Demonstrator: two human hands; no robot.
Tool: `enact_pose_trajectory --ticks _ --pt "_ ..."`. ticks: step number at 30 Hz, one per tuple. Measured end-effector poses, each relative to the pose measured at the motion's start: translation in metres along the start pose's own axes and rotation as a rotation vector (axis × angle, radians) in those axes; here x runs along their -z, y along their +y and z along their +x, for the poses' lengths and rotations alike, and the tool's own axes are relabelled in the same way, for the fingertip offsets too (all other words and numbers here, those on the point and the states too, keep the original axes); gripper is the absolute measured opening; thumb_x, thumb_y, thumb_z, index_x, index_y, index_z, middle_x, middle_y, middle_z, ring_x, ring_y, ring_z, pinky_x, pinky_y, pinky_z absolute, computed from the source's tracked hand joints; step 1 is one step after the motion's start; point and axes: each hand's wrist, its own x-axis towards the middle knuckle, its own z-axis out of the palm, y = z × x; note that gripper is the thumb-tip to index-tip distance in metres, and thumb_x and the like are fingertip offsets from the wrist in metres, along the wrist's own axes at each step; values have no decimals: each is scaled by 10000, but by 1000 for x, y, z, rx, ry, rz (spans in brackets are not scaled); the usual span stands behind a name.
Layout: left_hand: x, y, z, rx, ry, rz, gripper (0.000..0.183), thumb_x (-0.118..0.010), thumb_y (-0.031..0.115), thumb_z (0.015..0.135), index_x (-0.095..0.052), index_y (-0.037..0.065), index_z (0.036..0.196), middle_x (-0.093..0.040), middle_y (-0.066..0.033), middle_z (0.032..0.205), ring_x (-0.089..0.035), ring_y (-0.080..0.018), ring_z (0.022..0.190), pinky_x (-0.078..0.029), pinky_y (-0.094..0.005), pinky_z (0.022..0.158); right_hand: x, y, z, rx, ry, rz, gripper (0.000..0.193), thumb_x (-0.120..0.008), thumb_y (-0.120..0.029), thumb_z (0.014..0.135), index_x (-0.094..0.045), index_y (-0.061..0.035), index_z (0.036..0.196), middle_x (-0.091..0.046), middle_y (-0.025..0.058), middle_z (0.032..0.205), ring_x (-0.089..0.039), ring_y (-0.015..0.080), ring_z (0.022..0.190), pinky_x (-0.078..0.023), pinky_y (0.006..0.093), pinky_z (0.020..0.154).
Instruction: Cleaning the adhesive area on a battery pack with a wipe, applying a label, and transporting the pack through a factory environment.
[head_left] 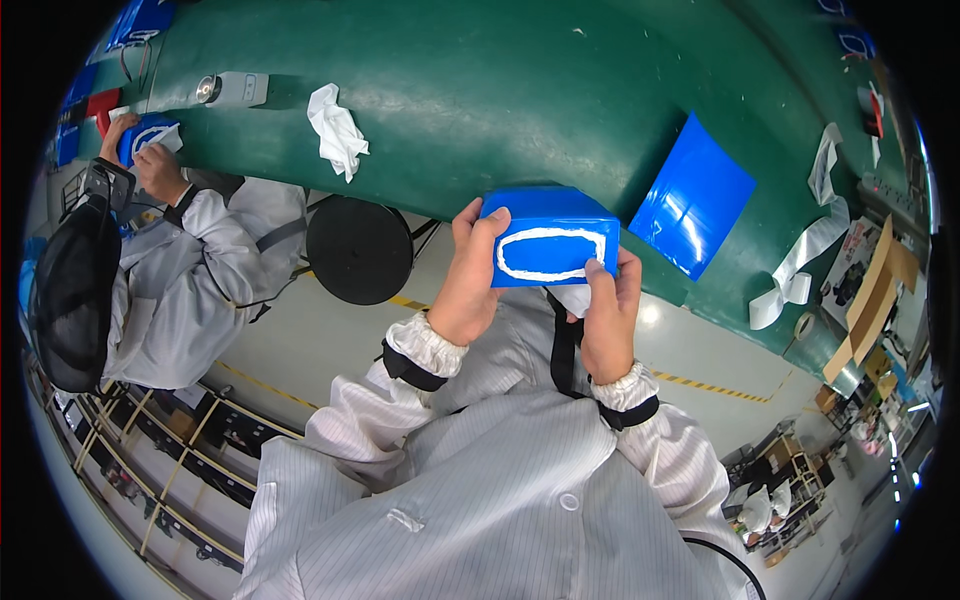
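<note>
Between my two hands, just off the bench edge, is a blue box-shaped pack wrapped in shiny film. Its near face carries a white oval ring, like a bead of sealant or a strip. My left hand grips the pack's left end, thumb on the near face. At the right end my right hand holds it, the thumb pressing by the ring's lower right. A bit of white material shows under the pack near my right hand; what it is cannot be made out. To the right a blue sheet lies on the bench.
On the green bench lie a crumpled white cloth, a small grey device and white strips. A round black stool stands at left. Beyond it a co-worker handles another blue pack. A cardboard box sits at right.
</note>
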Motion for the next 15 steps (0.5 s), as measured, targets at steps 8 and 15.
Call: enact_pose_trajectory --ticks 8,15 --pt "5 -3 6 -2 1 7 956 -585 520 965 -46 52 1600 -415 -160 1478 -487 -270 1347 -432 -450 1102 10 -5 2 -51 -48 54 276 -572 -163 1004 -479 -28 1226 -631 92 1131 -592 85 847 -490 244 624" --pt "1 -6 4 -32 54 42 965 -595 544 945 -88 60 1608 -415 -132 1486 -458 -256 1358 -407 -429 1102 52 2 25 487 113 -127 145 -571 -63 951 -620 -9 1076 -656 69 996 -584 145 896 -477 285 831"
